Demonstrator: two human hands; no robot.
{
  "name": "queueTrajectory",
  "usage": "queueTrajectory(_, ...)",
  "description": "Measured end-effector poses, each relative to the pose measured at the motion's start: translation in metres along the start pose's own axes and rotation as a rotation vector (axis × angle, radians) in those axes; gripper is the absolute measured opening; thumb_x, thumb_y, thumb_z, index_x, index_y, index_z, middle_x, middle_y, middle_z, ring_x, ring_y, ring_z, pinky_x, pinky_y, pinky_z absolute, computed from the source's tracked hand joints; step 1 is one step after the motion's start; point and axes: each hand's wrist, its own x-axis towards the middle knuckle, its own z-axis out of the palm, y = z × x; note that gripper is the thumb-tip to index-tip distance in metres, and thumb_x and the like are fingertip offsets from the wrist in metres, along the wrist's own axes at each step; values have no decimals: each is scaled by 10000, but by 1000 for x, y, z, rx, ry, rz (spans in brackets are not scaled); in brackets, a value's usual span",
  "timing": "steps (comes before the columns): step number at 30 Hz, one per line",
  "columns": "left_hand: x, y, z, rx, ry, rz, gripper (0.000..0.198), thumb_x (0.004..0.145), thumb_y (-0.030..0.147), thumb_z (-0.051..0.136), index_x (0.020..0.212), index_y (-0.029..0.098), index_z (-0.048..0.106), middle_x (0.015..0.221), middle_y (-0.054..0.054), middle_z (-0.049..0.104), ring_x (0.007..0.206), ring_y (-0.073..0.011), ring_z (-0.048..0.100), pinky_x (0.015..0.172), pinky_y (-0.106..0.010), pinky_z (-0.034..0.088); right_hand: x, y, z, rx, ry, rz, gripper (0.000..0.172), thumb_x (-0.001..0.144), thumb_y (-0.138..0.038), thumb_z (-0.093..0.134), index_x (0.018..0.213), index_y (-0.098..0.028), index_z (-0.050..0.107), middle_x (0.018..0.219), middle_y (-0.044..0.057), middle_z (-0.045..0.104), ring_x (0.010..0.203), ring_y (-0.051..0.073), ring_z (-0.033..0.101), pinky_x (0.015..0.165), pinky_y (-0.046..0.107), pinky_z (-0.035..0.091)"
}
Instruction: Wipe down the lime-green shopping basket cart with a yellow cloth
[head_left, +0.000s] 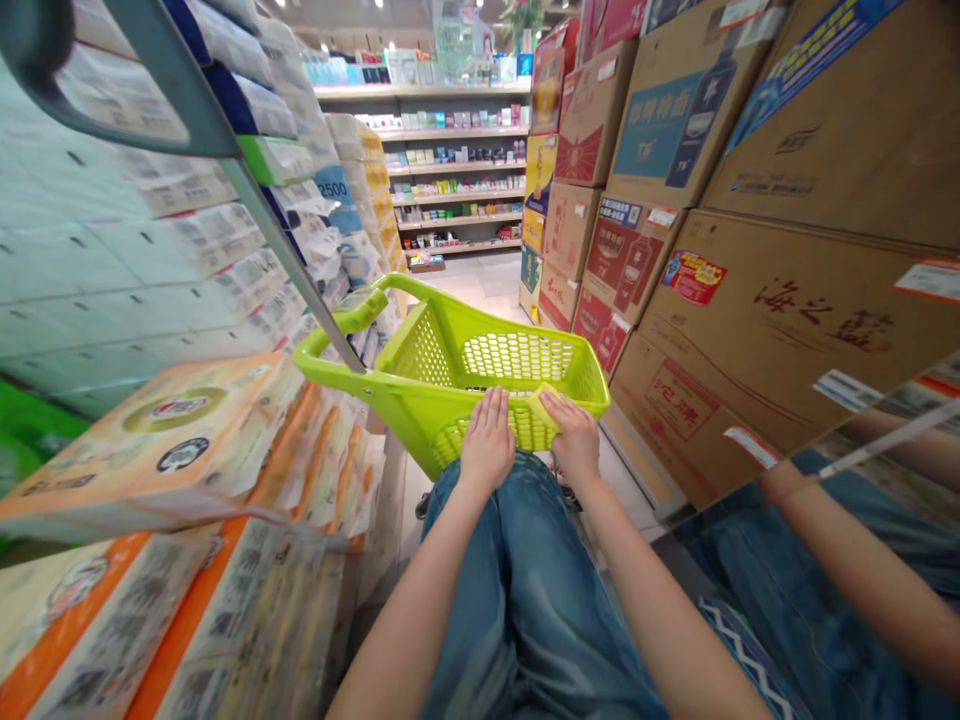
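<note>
A lime-green mesh shopping basket on a wheeled frame was positioned directly ahead of the wearer's knees, its near rim within easy reach. The left hand was laid on that rim, with the fingers extended and not visibly clenched; the grip appeared spread, which suggested that the basket was being steadied or guided rather than clutched. The right hand was set on the same rim, over a small yellow object. Whether that grip was pinching the object or merely resting on it could not be told. No other contents could be made out in the basket.

The basket stood in a narrow shop aisle, on a pale tiled floor. To its left, wrapped packs of toilet paper were stacked in high rows, seemingly to keep much stock within reach. To its right, printed cardboard cartons were piled with their labels facing outward, apparently for display and identification. A mirror panel at the lower right reflected the arms and blue jeans. Beyond, retail shelves closed off the aisle.
</note>
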Motion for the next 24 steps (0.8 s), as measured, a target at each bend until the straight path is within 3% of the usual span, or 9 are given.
queueTrajectory(5,0,0,3,-21,-2,2,637,935,204,339,1540,44,219,1613,-147,291,1523,-236,176,1240,-424,216,0,51,-20,191,73,23,741,634,25,412,1293,-214,651,1351,42,642,1300,189,564,1116,391,418)
queueTrajectory(8,-1,-2,4,-40,-3,16,636,937,207,335,1537,33,220,1614,-156,284,1526,-245,159,1243,-429,197,1,61,-22,284,100,40,684,649,13,414,1244,-186,685,1302,51,675,1257,180,600,1114,367,432)
queueTrajectory(10,-1,-3,4,-56,-1,23,649,936,212,336,1546,40,193,1612,-160,288,1528,-244,150,1244,-437,191,1,53,-19,236,133,117,685,652,19,416,1248,-190,683,1300,48,678,1264,189,593,1122,380,420)
queueTrajectory(13,-1,-5,5,-66,1,30,668,929,211,341,1554,55,165,1610,-159,295,1527,-242,154,1243,-448,186,3,19,-6,81,140,207,705,668,38,428,1297,-195,648,1345,56,649,1310,229,546,1134,435,381)
queueTrajectory(17,0,-6,3,-51,-20,29,662,907,210,372,1532,41,232,1605,-169,302,1522,-251,176,1240,-442,195,13,-39,16,12,-29,87,661,738,30,451,1350,-173,596,1411,68,597,1351,245,492,1131,424,353)
queueTrajectory(19,0,-6,2,-37,-30,27,651,900,214,387,1513,28,272,1599,-178,310,1520,-254,186,1238,-434,200,17,-55,22,6,-70,42,623,780,3,460,1368,-167,576,1434,66,576,1357,245,481,1132,410,345)
queueTrajectory(21,0,-7,3,-25,-30,33,641,901,211,379,1507,22,285,1599,-173,315,1519,-252,191,1240,-422,196,16,-55,21,3,-74,17,625,793,-1,457,1381,-183,563,1446,51,566,1356,239,482,1129,404,342)
queueTrajectory(24,0,-8,4,-17,-16,50,643,913,198,347,1525,26,251,1606,-155,306,1521,-243,184,1243,-414,184,9,-31,10,6,-66,-23,706,753,40,440,1397,-231,548,1448,20,563,1361,212,478,1128,399,336)
